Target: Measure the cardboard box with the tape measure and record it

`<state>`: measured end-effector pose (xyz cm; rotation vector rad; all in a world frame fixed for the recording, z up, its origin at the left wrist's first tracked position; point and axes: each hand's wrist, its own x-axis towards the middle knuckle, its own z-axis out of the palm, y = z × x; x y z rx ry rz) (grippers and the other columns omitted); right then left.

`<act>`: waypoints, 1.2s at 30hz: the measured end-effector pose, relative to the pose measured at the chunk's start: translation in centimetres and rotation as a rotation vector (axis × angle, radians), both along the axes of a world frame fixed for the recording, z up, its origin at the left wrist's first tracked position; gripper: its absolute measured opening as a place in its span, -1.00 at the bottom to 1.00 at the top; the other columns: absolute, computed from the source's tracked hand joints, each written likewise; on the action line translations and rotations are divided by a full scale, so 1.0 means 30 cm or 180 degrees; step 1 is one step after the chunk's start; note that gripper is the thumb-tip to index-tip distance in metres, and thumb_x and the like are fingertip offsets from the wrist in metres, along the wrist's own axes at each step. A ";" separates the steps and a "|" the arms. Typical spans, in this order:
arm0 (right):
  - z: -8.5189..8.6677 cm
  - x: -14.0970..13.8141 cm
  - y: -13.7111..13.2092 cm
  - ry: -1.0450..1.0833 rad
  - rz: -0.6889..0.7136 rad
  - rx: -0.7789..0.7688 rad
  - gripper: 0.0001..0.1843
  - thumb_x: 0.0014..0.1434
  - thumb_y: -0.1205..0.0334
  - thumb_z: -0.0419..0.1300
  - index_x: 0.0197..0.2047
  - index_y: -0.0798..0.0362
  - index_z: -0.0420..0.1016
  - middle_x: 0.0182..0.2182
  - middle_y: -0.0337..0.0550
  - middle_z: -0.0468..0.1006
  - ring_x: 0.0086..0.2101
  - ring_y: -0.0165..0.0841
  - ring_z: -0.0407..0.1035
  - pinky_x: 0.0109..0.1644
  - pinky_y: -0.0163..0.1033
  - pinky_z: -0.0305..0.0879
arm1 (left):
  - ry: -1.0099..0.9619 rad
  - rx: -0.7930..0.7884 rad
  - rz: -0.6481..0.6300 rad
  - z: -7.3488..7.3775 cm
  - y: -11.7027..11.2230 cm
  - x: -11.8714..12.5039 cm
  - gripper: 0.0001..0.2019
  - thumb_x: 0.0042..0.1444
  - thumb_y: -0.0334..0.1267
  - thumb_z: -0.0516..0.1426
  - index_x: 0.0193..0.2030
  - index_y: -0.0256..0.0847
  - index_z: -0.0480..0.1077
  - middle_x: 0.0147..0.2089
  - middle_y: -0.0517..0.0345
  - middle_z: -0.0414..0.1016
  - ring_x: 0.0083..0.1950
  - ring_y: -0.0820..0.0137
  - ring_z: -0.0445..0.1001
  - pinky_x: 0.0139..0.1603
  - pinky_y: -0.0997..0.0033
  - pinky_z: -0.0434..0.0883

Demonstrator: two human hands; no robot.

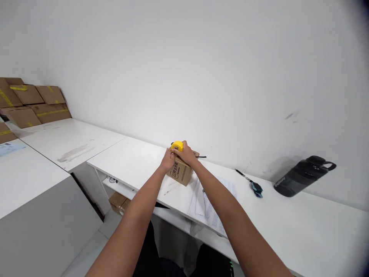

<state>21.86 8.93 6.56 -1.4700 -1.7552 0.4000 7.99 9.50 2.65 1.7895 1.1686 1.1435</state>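
Observation:
A small brown cardboard box [183, 175] with dark printing stands on the white desk, below my hands. My right hand [186, 154] grips a yellow tape measure [177, 145] over the top of the box. Close against it on the left, my left hand [167, 160] has its fingers closed at the tape measure's side and the box's upper edge. What those left fingers pinch is too small and covered to make out. Behind the box, a thin black stick-like thing [202, 157] pokes out to the right, its other end hidden.
Printed papers [215, 207] lie under my right forearm. Farther right are a black and teal strap-like item [256, 188] and a dark bottle [301, 177] lying tilted by the wall. Taped cartons [52, 111] are stacked far left. A shelf below holds a small box [117, 202].

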 end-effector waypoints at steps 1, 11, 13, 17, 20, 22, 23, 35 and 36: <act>0.005 0.001 -0.001 -0.0081 -0.0031 -0.0017 -0.53 0.08 -0.18 0.16 -0.15 -0.06 0.11 -0.29 -0.17 0.49 -0.32 -0.22 0.39 -0.31 -0.20 0.23 | 0.0062 -0.0007 0.0005 0.004 -0.003 -0.001 -0.65 0.30 -0.19 -0.11 0.16 -0.17 0.25 0.10 -0.02 0.44 0.09 0.21 0.41 0.12 0.19 0.34; 0.068 0.162 -0.139 -0.0668 -0.0228 -0.0385 -0.55 0.00 -0.13 0.27 -0.28 -0.05 0.15 -0.33 -0.18 0.51 -0.38 -0.28 0.37 -0.43 -0.27 0.14 | 0.0520 -0.0155 0.0144 0.012 0.025 -0.010 -0.56 0.25 0.00 -0.04 0.19 -0.09 0.26 0.08 -0.04 0.50 0.07 0.06 0.44 0.08 0.09 0.32; 0.063 0.229 -0.203 -0.0703 -0.0373 -0.0384 -0.56 0.00 -0.14 0.27 -0.29 -0.05 0.17 -0.36 -0.19 0.51 -0.41 -0.29 0.36 -0.45 -0.28 0.12 | 0.0492 -0.0151 0.0095 0.008 0.037 -0.006 -0.57 0.26 0.01 -0.05 0.19 -0.06 0.27 0.09 0.01 0.50 0.10 0.09 0.43 0.09 0.13 0.31; 0.030 0.340 -0.308 -0.0633 -0.0631 -0.0540 -0.55 0.01 -0.18 0.26 -0.29 -0.03 0.20 -0.39 -0.21 0.49 -0.44 -0.32 0.34 -0.47 -0.28 0.11 | 0.0436 -0.0150 0.0016 0.000 0.057 -0.002 -0.58 0.27 0.00 -0.06 0.18 -0.05 0.29 0.10 0.05 0.50 0.13 0.13 0.42 0.12 0.16 0.31; -0.001 0.374 -0.336 -0.0411 -0.0703 -0.0584 -0.53 0.00 -0.21 0.25 -0.28 -0.03 0.23 -0.38 -0.23 0.48 -0.43 -0.33 0.34 -0.45 -0.28 0.15 | 0.0401 -0.0135 -0.0001 -0.007 0.071 0.000 -0.58 0.27 0.00 -0.07 0.18 -0.06 0.29 0.12 0.04 0.49 0.14 0.13 0.41 0.13 0.15 0.30; -0.010 0.371 -0.331 -0.0258 -0.0746 -0.0474 -0.52 -0.01 -0.24 0.24 -0.28 -0.02 0.25 -0.38 -0.25 0.47 -0.41 -0.34 0.34 -0.43 -0.28 0.17 | 0.0369 -0.0126 -0.0001 -0.013 0.079 0.001 -0.57 0.27 -0.01 -0.07 0.20 -0.06 0.28 0.13 0.03 0.48 0.14 0.13 0.41 0.12 0.15 0.31; -0.009 0.363 -0.324 -0.0222 -0.0775 -0.0394 -0.51 -0.01 -0.25 0.24 -0.28 -0.02 0.26 -0.38 -0.26 0.47 -0.41 -0.35 0.33 -0.42 -0.28 0.18 | 0.0352 -0.0126 0.0001 -0.016 0.082 0.002 -0.57 0.27 -0.01 -0.08 0.21 -0.06 0.27 0.14 0.03 0.47 0.14 0.13 0.41 0.12 0.15 0.31; 0.039 0.007 -0.035 -0.0733 -0.0654 -0.0200 -0.55 0.06 -0.21 0.19 -0.22 -0.05 0.20 -0.30 -0.14 0.53 -0.36 -0.24 0.37 -0.39 -0.24 0.14 | 0.0479 -0.0152 -0.0012 0.005 0.054 -0.026 -0.60 0.26 -0.01 -0.06 0.14 -0.09 0.30 0.01 0.01 0.54 -0.04 0.15 0.50 -0.03 0.20 0.36; 0.031 -0.011 -0.019 -0.0666 -0.0615 -0.0169 -0.56 0.07 -0.21 0.18 -0.21 -0.05 0.20 -0.30 -0.14 0.53 -0.36 -0.24 0.37 -0.38 -0.24 0.15 | 0.0499 -0.0165 0.0015 0.009 0.050 -0.029 -0.60 0.27 0.00 -0.07 0.15 -0.09 0.29 0.00 0.02 0.54 -0.05 0.15 0.50 -0.05 0.21 0.36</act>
